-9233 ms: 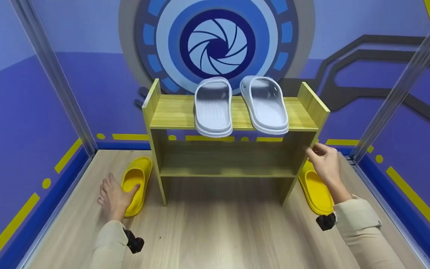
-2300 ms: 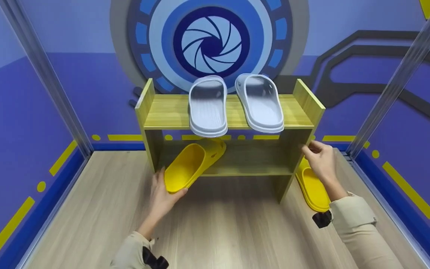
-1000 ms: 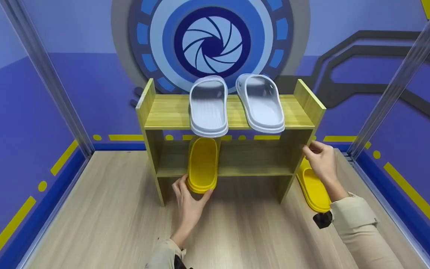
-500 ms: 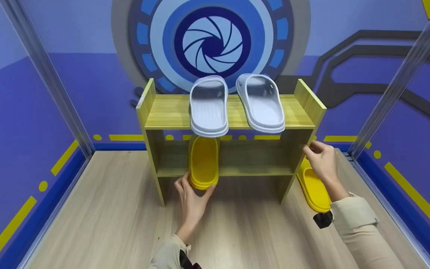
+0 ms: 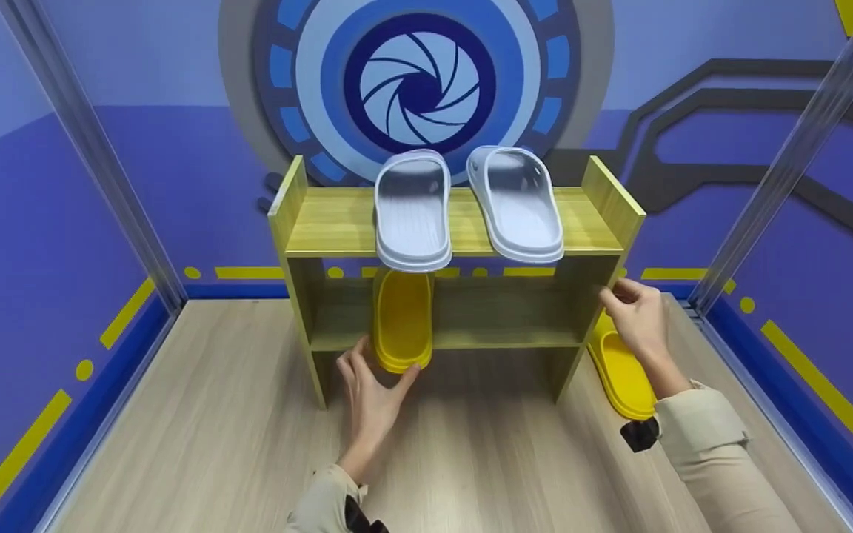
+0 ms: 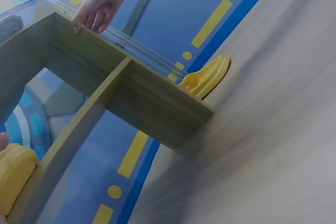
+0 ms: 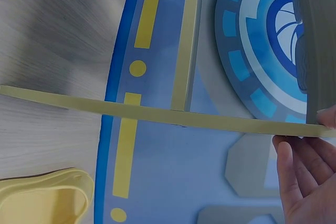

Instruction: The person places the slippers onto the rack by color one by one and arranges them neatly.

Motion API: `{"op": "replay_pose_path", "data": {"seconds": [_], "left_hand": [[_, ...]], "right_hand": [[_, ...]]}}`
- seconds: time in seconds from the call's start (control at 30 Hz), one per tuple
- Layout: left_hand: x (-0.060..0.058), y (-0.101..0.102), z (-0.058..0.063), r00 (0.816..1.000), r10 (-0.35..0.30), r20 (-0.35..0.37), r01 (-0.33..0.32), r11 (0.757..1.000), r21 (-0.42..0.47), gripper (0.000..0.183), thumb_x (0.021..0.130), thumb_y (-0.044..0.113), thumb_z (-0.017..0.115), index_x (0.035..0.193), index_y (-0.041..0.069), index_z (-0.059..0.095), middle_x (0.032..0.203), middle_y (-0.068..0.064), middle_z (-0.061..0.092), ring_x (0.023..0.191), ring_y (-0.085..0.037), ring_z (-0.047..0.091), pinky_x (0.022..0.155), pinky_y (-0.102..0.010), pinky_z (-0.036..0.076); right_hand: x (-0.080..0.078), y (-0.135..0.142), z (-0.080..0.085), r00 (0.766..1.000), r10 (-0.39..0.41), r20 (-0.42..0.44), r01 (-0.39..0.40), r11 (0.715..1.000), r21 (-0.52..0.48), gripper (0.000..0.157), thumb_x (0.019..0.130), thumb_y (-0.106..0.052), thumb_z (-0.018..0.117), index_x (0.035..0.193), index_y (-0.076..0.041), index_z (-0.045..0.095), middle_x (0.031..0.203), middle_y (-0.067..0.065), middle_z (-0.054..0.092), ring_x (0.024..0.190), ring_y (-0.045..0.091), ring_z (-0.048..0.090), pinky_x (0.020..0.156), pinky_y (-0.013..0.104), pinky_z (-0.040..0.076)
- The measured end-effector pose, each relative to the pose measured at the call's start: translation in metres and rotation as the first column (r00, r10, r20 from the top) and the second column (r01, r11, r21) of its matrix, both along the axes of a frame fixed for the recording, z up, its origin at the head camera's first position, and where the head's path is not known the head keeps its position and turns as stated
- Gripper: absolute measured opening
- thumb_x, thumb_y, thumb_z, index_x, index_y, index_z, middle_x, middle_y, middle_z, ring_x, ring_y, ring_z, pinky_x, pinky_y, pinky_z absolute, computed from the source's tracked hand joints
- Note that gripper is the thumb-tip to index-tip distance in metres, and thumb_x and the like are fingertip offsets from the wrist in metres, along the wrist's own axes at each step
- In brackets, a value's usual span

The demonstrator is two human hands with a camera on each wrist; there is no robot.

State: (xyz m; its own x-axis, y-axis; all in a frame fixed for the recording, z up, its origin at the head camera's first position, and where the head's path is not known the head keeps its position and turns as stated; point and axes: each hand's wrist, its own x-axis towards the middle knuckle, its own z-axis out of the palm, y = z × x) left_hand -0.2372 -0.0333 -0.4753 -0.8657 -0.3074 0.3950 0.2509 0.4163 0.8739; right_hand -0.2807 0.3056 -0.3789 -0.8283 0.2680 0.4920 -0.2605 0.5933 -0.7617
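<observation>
A yellow clog (image 5: 404,318) sits on the middle shelf of the wooden shoe rack (image 5: 338,222), left of centre, its heel overhanging the front edge. At that heel is my left hand (image 5: 375,403); the thumb touches its right side while the fingers stand slightly apart from its left side. My right hand (image 5: 637,318) pinches the rack's right side panel between thumb and fingers, as the right wrist view (image 7: 310,177) also shows. On the floor beyond that panel lies the other yellow clog (image 5: 623,377), partly behind the right hand.
Two pale grey clogs, a left one (image 5: 413,215) and a right one (image 5: 523,207), stand on the rack's top shelf, heels forward. Blue printed walls (image 5: 175,185) enclose the wood-look floor (image 5: 197,414) at the back and both sides.
My left hand has carried the yellow clog from the floor on the left onto the middle shelf, straightened it and pushed it inward. Its fingers have just loosened. The right hand keeps its place.
</observation>
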Motion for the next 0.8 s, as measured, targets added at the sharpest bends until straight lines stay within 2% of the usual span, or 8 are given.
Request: {"op": "replay_pose_path", "data": {"seconds": [0.1, 0.2, 0.33, 0.4, 0.5, 0.63, 0.7, 0.8], "left_hand": [[-0.001, -0.012, 0.010, 0.999, 0.012, -0.041, -0.013, 1.000, -0.024, 0.077, 0.068, 0.044, 0.071, 0.128, 0.011, 0.034, 0.117, -0.009, 0.032, 0.100, -0.024, 0.039, 0.082, -0.041, 0.035], [-0.006, -0.028, 0.023, 0.989, 0.037, -0.142, -0.045, 0.998, -0.048, 0.069, 0.071, 0.035, 0.072, 0.125, 0.009, 0.038, 0.118, -0.010, 0.034, 0.105, -0.027, 0.039, 0.086, -0.043, 0.033], [-0.017, -0.052, 0.043, 0.947, 0.121, -0.298, -0.143, 0.988, -0.055, 0.061, 0.072, 0.022, 0.072, 0.122, 0.006, 0.041, 0.120, -0.013, 0.034, 0.111, -0.027, 0.035, 0.091, -0.043, 0.027], [-0.021, -0.064, 0.053, 0.931, 0.167, -0.324, -0.192, 0.980, -0.046, 0.062, 0.073, 0.020, 0.072, 0.123, 0.006, 0.039, 0.123, -0.013, 0.031, 0.115, -0.025, 0.031, 0.092, -0.043, 0.024], [-0.028, -0.078, 0.065, 0.948, 0.185, -0.258, -0.203, 0.978, -0.042, 0.071, 0.076, 0.022, 0.070, 0.131, 0.006, 0.029, 0.130, -0.014, 0.025, 0.120, -0.025, 0.025, 0.095, -0.043, 0.020], [-0.036, -0.095, 0.075, 0.993, 0.110, -0.045, -0.113, 0.991, -0.067, 0.079, 0.081, 0.027, 0.064, 0.140, 0.007, 0.015, 0.140, -0.014, 0.019, 0.127, -0.027, 0.019, 0.099, -0.043, 0.017], [-0.040, -0.102, 0.078, 0.997, 0.065, 0.041, -0.061, 0.994, -0.086, 0.078, 0.082, 0.028, 0.062, 0.140, 0.005, 0.014, 0.140, -0.016, 0.023, 0.126, -0.028, 0.022, 0.099, -0.043, 0.019], [-0.044, -0.108, 0.084, 0.994, 0.030, 0.107, -0.017, 0.992, -0.125, 0.075, 0.083, 0.031, 0.060, 0.139, 0.001, 0.020, 0.133, -0.020, 0.035, 0.120, -0.031, 0.034, 0.096, -0.042, 0.026]], "right_hand": [[0.000, 0.000, 0.000, 1.000, 0.013, 0.003, -0.013, 1.000, -0.013, 0.022, 0.082, -0.018, 0.061, 0.092, 0.001, 0.067, 0.081, 0.012, 0.063, 0.062, 0.011, 0.056, 0.057, 0.016, 0.045], [0.000, 0.000, 0.000, 1.000, 0.024, 0.010, -0.024, 1.000, -0.018, 0.023, 0.083, -0.018, 0.061, 0.094, 0.001, 0.066, 0.083, 0.012, 0.063, 0.064, 0.011, 0.056, 0.058, 0.016, 0.045], [0.001, 0.000, 0.001, 0.999, 0.035, 0.016, -0.035, 0.999, -0.023, 0.024, 0.083, -0.019, 0.060, 0.096, 0.002, 0.066, 0.084, 0.013, 0.063, 0.066, 0.012, 0.056, 0.059, 0.016, 0.045], [0.001, 0.000, 0.001, 0.999, 0.038, 0.018, -0.038, 0.999, -0.025, 0.025, 0.083, -0.019, 0.060, 0.096, 0.002, 0.066, 0.085, 0.014, 0.063, 0.066, 0.012, 0.056, 0.060, 0.017, 0.045], [0.002, 0.001, 0.001, 0.999, 0.036, 0.025, -0.036, 0.999, -0.027, 0.026, 0.084, -0.019, 0.060, 0.098, 0.002, 0.065, 0.086, 0.013, 0.063, 0.068, 0.012, 0.056, 0.060, 0.016, 0.045], [0.002, 0.001, 0.001, 0.999, 0.032, 0.036, -0.031, 0.999, -0.023, 0.027, 0.084, -0.021, 0.059, 0.099, 0.001, 0.065, 0.087, 0.014, 0.063, 0.069, 0.011, 0.057, 0.061, 0.016, 0.046], [0.002, 0.001, 0.001, 0.999, 0.033, 0.038, -0.032, 0.999, -0.020, 0.028, 0.084, -0.021, 0.059, 0.099, 0.002, 0.065, 0.087, 0.014, 0.063, 0.069, 0.012, 0.057, 0.061, 0.017, 0.046], [0.002, 0.000, 0.001, 0.999, 0.029, 0.038, -0.029, 0.999, -0.016, 0.028, 0.084, -0.022, 0.059, 0.098, 0.001, 0.066, 0.086, 0.014, 0.063, 0.068, 0.013, 0.057, 0.060, 0.017, 0.046]]}}
